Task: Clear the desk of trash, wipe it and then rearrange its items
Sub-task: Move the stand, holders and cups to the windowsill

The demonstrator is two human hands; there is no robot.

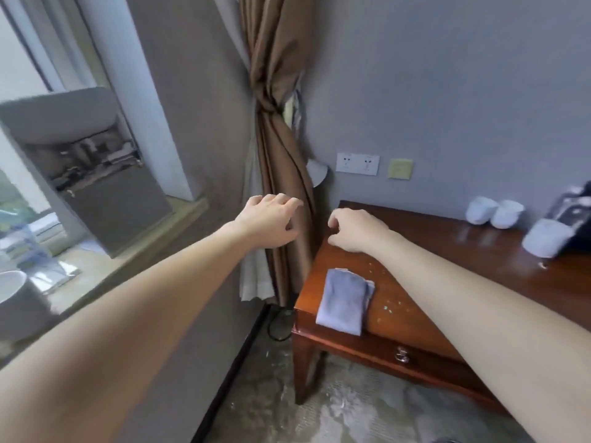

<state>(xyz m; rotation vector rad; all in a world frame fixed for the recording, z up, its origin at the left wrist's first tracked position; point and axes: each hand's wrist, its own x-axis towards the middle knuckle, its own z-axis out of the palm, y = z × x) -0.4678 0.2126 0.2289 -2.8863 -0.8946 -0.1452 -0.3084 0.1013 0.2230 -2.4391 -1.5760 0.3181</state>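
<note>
Forearms stretched forward. Left hand [271,222] fingers loosely spread, against brown curtain [281,155]. Right hand [355,230] fingers loosely curled, empty, over counter [447,251] corner. Folded cloth [345,300] at counter's front-left edge, long axis front-to-back.

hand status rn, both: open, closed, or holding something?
Left hand: open, fingers relaxed, at the curtain, holding nothing.
Right hand: open, fingers loosely curled over the desk corner, nothing visible in its grip.

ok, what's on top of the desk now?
Folded blue cloth at the front left corner, pale specks beside it, two white cups at the back, a white object further right. The right forearm covers part of the desk; anything beneath the cloth is hidden.
</note>
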